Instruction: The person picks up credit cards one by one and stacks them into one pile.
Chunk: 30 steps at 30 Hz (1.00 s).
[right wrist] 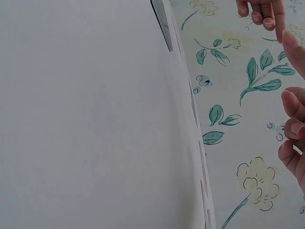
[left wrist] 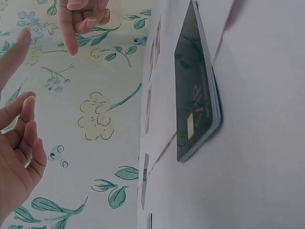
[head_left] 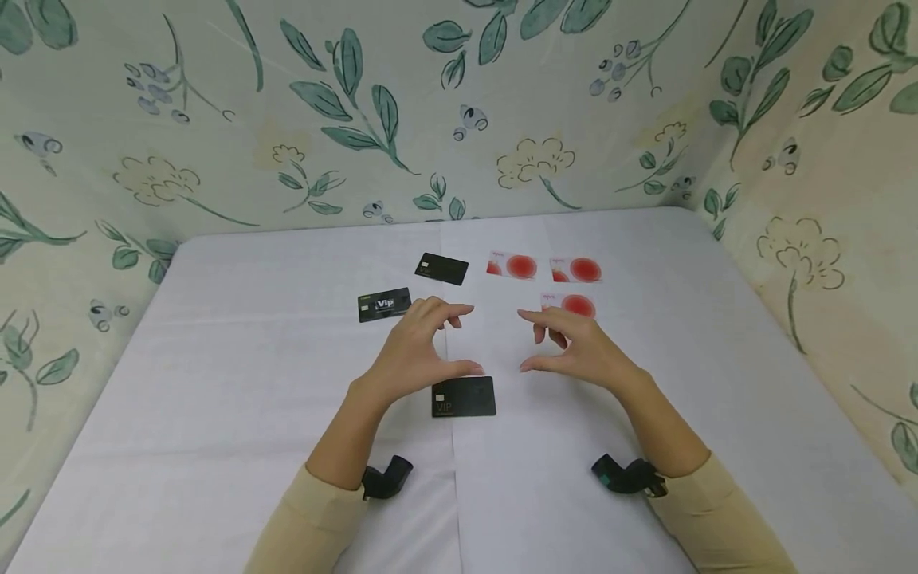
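My left hand (head_left: 419, 347) hangs over the table with thumb and fingers bent apart in a C shape, holding nothing. Facing it is my right hand (head_left: 584, 351), in a similar pose with a gap between thumb and fingers, also holding nothing. Just below the left thumb lies a stack of black VIP cards (head_left: 463, 402); its layered edges show in the left wrist view. Beyond the left fingers are a black Vip card (head_left: 383, 304) and another black card (head_left: 441, 269). A red and white card (head_left: 577, 304) lies behind the right hand, partly covered by it.
Two more red and white cards, a left one (head_left: 512, 265) and a right one (head_left: 576, 269), lie farther back. A white cloth (head_left: 215, 383) with a crease down its middle covers the table. Flower-printed fabric (head_left: 402, 96) hangs behind and at both sides.
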{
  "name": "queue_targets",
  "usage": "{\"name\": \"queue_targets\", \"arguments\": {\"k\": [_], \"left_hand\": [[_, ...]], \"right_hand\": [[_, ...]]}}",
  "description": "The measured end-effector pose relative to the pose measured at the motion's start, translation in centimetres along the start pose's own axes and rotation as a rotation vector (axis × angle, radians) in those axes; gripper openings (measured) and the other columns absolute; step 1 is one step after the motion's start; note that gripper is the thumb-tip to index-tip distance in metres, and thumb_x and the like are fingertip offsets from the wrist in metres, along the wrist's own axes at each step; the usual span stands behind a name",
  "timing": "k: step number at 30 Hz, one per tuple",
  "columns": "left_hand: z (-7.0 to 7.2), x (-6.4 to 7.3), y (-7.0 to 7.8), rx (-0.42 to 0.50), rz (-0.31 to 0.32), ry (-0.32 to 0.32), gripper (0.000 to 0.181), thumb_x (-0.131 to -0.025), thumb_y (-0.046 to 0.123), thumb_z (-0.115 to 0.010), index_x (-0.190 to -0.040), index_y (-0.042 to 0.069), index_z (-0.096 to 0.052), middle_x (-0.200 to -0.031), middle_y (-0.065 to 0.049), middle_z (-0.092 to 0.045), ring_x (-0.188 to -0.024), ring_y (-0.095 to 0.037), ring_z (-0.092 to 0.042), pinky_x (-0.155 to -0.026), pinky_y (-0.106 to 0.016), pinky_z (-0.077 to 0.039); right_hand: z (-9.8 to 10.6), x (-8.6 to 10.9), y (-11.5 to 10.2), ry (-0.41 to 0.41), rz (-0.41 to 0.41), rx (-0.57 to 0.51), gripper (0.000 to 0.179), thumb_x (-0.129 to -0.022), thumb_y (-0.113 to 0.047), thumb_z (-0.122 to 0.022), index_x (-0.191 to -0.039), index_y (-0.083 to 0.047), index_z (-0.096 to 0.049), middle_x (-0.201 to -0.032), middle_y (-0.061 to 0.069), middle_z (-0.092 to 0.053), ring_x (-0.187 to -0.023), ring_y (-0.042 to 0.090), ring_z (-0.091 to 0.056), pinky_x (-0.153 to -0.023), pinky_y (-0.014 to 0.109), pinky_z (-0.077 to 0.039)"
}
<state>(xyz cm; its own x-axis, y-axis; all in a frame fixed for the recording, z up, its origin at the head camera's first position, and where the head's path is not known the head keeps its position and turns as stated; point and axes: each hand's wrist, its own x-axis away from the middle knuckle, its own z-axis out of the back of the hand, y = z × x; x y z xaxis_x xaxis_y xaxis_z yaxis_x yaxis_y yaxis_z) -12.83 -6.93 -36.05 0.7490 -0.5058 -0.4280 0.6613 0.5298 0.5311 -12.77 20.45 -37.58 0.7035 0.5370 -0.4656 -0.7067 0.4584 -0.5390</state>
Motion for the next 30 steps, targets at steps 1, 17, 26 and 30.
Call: {"name": "queue_targets", "arguments": {"k": [1,17,26,30], "left_hand": [[-0.1,-0.2,0.1,-0.001,-0.008,0.005,0.074,-0.064,0.041,-0.086,-0.126,0.012,-0.058,-0.097,0.001,-0.055,-0.092,-0.015,-0.048,-0.077,-0.029,-0.045],[-2.2,-3.7,2.1,0.086,-0.076,0.066,0.072,-0.064,0.039,-0.087,-0.124,0.012,-0.058,-0.097,-0.001,-0.055,-0.092,-0.016,-0.049,-0.077,-0.027,-0.043],[-4.3,-5.5,2.9,0.159,-0.029,0.108,0.073,-0.066,0.036,-0.086,-0.128,0.014,-0.056,-0.101,0.0,-0.055,-0.095,-0.015,-0.047,-0.079,-0.026,-0.043],[-5.4,-6.1,3.0,0.186,-0.012,0.129,0.071,-0.066,0.035,-0.086,-0.127,0.014,-0.056,-0.102,-0.001,-0.056,-0.096,-0.017,-0.047,-0.08,-0.025,-0.043]], "right_hand": [[0.1,0.0,0.1,0.011,0.01,0.001,0.067,-0.06,-0.015,-0.089,-0.12,0.0,-0.062,-0.079,-0.005,-0.053,-0.06,0.013,-0.041,-0.056,0.019,-0.036],[2.7,0.4,1.0,0.175,0.046,0.059,0.072,-0.073,-0.054,-0.068,-0.116,0.003,-0.064,-0.076,0.002,-0.053,-0.066,0.011,-0.041,-0.058,0.018,-0.034],[4.6,0.6,0.5,0.236,-0.009,0.081,0.068,-0.072,-0.041,-0.074,-0.114,0.01,-0.062,-0.075,0.007,-0.052,-0.067,0.014,-0.04,-0.06,0.011,-0.032],[5.1,0.8,1.0,0.255,-0.026,0.113,0.068,-0.075,-0.044,-0.071,-0.113,0.011,-0.062,-0.076,0.009,-0.052,-0.066,0.014,-0.039,-0.059,0.01,-0.031]]}}
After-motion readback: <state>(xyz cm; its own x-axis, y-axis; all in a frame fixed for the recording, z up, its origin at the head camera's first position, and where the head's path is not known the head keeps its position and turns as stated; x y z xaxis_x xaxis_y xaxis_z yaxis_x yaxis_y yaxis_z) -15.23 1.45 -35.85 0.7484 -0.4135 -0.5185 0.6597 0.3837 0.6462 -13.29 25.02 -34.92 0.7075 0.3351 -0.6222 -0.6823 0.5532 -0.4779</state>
